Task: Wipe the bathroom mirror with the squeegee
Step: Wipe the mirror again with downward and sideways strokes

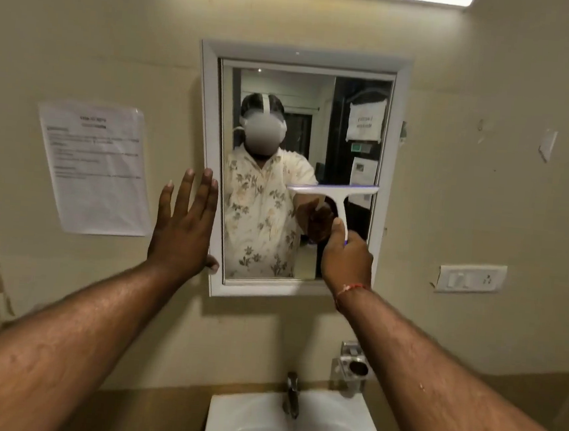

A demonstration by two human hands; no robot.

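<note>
Gripping the handle of the one white squeegee [338,199], your right hand [347,258] is clamped around it, its blade lying level against the right half of the single mirror [305,121]. Your left hand [182,227] is spread flat, fingers apart, on the mirror's left frame. One sink [244,425] with one tap [291,398] sits near you; whether the sink holds anything, you cannot tell.

Beige wall [494,79], taped paper notice [91,167], white sink [223,426] below.

Beige wall [327,19], white-framed mirror [217,106], paper notice [94,167], switch plate [472,278]
</note>
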